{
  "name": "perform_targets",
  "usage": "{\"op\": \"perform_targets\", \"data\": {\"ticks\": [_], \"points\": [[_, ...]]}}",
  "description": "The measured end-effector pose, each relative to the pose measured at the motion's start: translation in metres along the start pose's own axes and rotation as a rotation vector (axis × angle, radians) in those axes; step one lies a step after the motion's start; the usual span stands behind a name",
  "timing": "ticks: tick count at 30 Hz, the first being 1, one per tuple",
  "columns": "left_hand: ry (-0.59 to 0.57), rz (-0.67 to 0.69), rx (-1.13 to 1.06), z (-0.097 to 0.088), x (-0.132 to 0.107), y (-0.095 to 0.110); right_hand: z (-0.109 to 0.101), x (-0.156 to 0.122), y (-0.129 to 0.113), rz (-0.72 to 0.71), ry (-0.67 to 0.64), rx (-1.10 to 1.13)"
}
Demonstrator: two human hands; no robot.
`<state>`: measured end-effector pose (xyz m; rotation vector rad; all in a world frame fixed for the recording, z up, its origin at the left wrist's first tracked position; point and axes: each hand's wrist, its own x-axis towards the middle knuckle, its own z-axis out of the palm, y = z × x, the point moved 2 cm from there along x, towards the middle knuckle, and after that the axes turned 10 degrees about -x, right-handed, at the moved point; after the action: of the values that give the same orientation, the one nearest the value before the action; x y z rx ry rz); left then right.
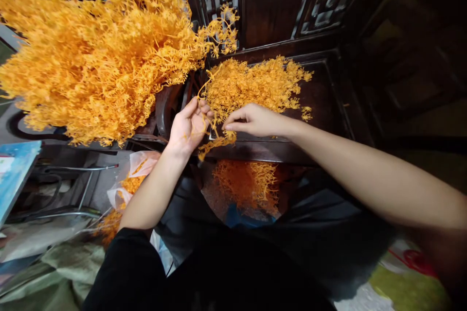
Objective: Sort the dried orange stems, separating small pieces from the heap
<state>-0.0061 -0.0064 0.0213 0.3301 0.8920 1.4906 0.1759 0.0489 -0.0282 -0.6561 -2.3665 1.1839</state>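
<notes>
My left hand [190, 124] is palm up, its fingers curled round the thin stem of an orange plastic sprig [218, 143] with fine branching tips. Part of the stem sticks up above the fingers, and strands hang down beside the palm. Close by on the right, my right hand [253, 120] has thumb and fingertips pinched together at the sprig's strands; what lies between them is too small to make out. Just beyond both hands, a heap of small orange sprigs [255, 82] rests on a dark wooden seat [324, 92].
A big bunch of orange sprigs [105, 58] fills the upper left. More orange pieces [248, 184] lie below the seat edge, between my legs. A plastic bag [140, 163] with orange pieces stands at left, near a blue board [18, 170]. Behind rises a carved wooden backrest [277, 0].
</notes>
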Motion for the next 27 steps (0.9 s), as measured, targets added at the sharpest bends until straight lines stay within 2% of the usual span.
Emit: {"op": "perform_targets", "data": {"ticks": [6,10,14,19,23,27], "points": [[-0.107,-0.037,0.278,-0.009,-0.001,-0.011,-0.012,-0.011,-0.009,0.137,0.283,0.262],[-0.091,-0.009,0.565,-0.019,-0.003,-0.013,-0.014,-0.021,-0.011,0.213,0.357,0.321],[-0.194,0.082,0.759,-0.017,-0.007,-0.008,-0.01,-0.028,-0.011,0.275,0.441,0.346],[-0.321,-0.047,0.771,-0.007,-0.016,-0.021,-0.001,-0.033,-0.016,0.326,0.57,0.31],[-0.338,-0.002,0.744,-0.006,-0.015,-0.035,0.006,-0.032,-0.016,0.331,0.66,0.242],[-0.278,0.006,0.567,-0.009,-0.008,-0.035,0.001,-0.032,-0.017,0.356,0.581,0.309]]}}
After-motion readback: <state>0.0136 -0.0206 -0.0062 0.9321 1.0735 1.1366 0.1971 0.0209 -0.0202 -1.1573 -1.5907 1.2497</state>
